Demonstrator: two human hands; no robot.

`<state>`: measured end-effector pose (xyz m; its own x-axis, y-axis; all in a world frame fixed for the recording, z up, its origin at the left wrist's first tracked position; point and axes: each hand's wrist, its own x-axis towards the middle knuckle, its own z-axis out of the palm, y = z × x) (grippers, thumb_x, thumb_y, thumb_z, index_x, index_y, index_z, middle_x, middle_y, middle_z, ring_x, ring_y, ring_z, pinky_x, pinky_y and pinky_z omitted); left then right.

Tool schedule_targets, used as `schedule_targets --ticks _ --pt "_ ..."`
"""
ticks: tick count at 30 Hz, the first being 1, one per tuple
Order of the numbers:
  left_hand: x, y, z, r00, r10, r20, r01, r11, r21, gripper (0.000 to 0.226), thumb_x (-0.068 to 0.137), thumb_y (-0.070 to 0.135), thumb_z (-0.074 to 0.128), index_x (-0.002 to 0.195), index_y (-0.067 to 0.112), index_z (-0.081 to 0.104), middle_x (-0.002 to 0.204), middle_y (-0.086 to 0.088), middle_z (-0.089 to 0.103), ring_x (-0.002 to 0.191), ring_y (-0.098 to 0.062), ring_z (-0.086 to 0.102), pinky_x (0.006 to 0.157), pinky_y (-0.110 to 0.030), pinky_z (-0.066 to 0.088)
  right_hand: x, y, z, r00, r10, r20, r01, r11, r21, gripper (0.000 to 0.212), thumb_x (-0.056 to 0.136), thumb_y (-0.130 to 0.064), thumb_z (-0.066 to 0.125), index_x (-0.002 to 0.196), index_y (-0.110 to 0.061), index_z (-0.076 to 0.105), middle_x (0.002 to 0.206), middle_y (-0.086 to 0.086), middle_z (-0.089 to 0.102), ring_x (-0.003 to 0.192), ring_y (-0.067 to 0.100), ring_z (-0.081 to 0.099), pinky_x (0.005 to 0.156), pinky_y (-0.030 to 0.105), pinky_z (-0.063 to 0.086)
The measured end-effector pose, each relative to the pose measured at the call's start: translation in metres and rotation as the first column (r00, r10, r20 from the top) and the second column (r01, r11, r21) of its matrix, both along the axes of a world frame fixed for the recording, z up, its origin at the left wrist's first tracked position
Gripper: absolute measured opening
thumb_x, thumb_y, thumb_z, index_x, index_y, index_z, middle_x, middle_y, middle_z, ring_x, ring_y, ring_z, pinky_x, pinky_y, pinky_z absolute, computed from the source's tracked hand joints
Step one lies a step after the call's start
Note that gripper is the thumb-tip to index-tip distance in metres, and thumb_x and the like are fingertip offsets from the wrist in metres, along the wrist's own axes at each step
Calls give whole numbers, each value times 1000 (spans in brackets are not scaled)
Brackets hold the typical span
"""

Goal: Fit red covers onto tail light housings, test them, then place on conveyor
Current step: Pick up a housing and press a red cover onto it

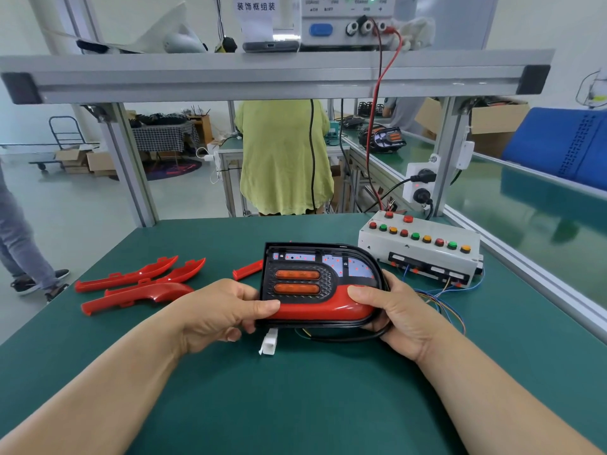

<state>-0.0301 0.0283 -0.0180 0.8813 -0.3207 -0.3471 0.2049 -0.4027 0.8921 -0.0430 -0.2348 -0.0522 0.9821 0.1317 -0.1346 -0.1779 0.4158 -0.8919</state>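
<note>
The tail light housing is held above the green counter, the left hand and right hand each closed on an end. The red cover is partly hidden beneath both thumbs. One spare cover is half masked behind the housing.

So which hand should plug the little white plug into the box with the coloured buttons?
Probably the right hand: the white button-covered tester box sits on its side. The white plastic connector dangles nearer the left hand, which could keep holding the black tail light housing.
</note>
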Motion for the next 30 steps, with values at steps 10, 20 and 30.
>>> schedule_targets --ticks 10,20,30 --pt "3 0 -6 998 0 59 -1 1000 21 27 83 24 76 57 19 70 55 3 52 51 -7 46 52 -20 35 -1 2 2 999 -16 -37 15 1000 -26 72 55 0 78 124 -4 56 111 21 70 91 36 67 80 52 57" --pt "2 -7 -7 994 3 111 -11 997 75 20 89 18 72 94 3 60 70 -8 42 55 -14 36 52 -22 30 1 4 1 999 -32 -41 32 999 -11 73 56 3 76 125 -1 54 104 19 71 86 34 68 76 51 59" --pt "1 -3 -6 998 -14 63 9 997 72 47 85 23 76 113 -12 62 82 -11 52 58 -12 43 57 -22 39 -2 -1 0 998 43 -41 -43 999 3 75 61 4 74 132 -3 51 124 25 65 95 36 67 78 50 60"
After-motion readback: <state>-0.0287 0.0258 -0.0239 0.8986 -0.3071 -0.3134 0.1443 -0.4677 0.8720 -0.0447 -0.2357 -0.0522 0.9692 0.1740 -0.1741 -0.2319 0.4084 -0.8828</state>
